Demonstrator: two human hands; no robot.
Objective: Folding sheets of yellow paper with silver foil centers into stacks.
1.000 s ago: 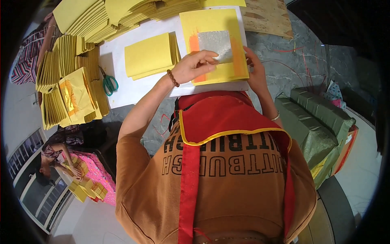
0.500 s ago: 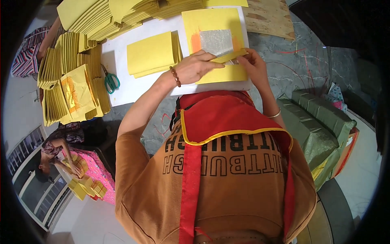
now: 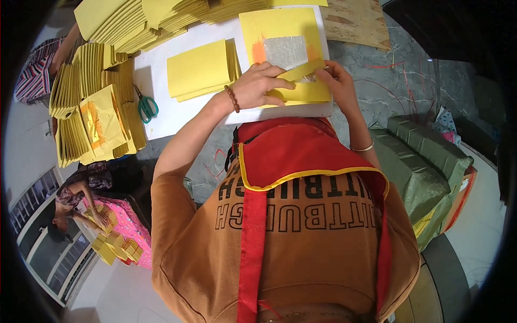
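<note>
On the white table top in front of me lies a yellow paper sheet (image 3: 253, 27) with a silver foil square (image 3: 284, 50) and orange patches beside the foil. Its near part is lifted into a narrow raised fold. My left hand (image 3: 256, 85) has its fingers and thumb at the left end of that fold, gripping the paper. At the fold's right end, my right hand (image 3: 338, 83) pinches the paper between thumb and fingers. A folded stack of yellow paper (image 3: 198, 69) rests to the left of my left hand.
Thick rows of folded yellow paper (image 3: 91, 70) line the table's left and far sides. Green-handled scissors (image 3: 147, 107) lie near the left edge. Green wrapped bundles (image 3: 404, 172) stand on the floor at right. Another person (image 3: 75, 204) handles yellow paper at lower left.
The raised fold has tilted and opened wider, showing more of its yellow face. My left fingers have spread a little, with the thumb lower; both hands stay at the sheet.
</note>
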